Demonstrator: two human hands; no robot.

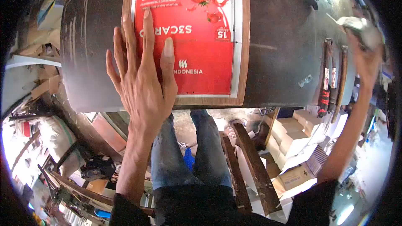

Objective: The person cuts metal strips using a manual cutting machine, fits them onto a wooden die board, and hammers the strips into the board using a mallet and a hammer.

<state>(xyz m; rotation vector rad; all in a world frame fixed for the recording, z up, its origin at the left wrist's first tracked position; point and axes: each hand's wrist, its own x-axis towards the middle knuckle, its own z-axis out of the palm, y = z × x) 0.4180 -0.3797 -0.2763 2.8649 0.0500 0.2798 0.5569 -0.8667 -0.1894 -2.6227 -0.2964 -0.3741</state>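
Observation:
A red printed sheet with tomato pictures lies upside down to me on a wood-edged board, a white margin around it. My left hand rests flat on the sheet's left side, fingers spread and reaching over the board's left edge. Off to the far right, above the table's right end, my right hand is raised and smeared by motion. Its fingers are around a pale whitish-grey object, too blurred to name.
The board lies on a dark scratched table. Several long-handled tools, some with red wrapping, lie at its right end. Below are brown wooden bars, cardboard boxes and, at left, a stuffed white sack.

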